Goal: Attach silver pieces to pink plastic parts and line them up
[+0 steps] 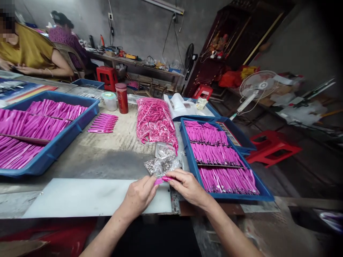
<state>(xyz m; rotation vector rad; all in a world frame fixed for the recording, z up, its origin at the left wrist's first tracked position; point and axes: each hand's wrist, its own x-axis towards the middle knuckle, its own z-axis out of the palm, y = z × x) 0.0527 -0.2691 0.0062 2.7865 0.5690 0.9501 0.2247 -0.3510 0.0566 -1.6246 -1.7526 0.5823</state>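
Over the right end of a white board, my two hands meet with their fingertips almost touching. My left hand is closed on a flat pink plastic piece, most of it hidden by the fingers. Pinched in my right hand is a darker magenta plastic piece, its end against the pink one. Just beyond the fingers lies a clear bag of small metal parts. Behind that sits a clear bag of magenta plastic pieces.
Blue trays, one left and one right, hold rows of pink pieces. A small row of pink pieces lies near a red-brown canister and a lidded tub. A co-worker sits at the far left.
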